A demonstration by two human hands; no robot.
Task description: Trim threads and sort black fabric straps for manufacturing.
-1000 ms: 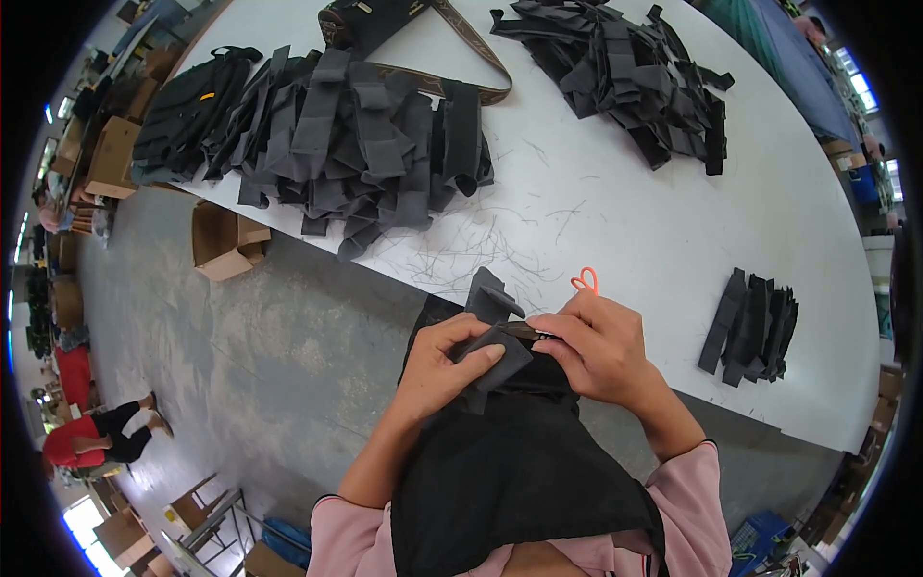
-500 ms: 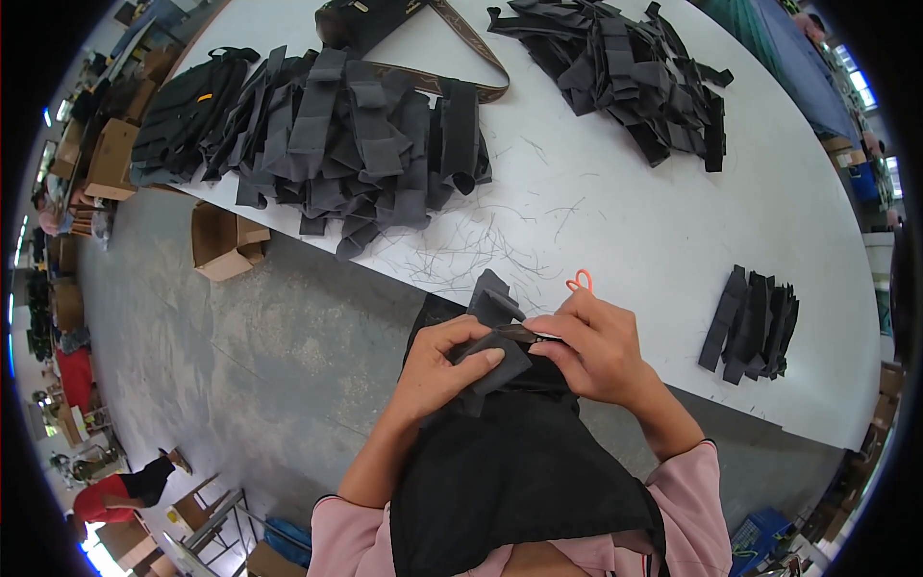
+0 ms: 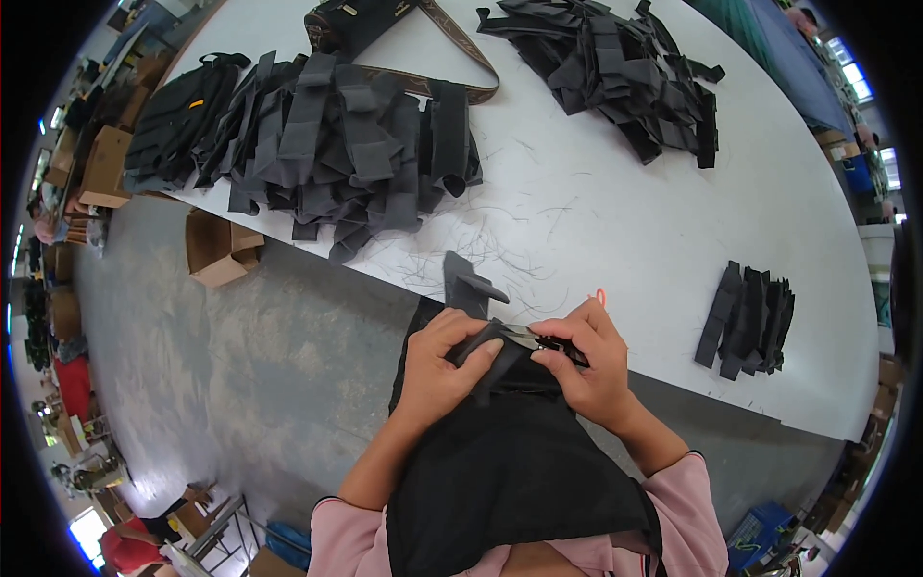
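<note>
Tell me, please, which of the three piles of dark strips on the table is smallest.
The rightmost pile is the smallest: a narrow bunch, while the left pile and the far middle pile are broad, jumbled heaps.

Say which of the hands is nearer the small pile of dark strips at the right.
Right. The right hand is left of the small pile, apart from it; the left hand is farther left.
</note>
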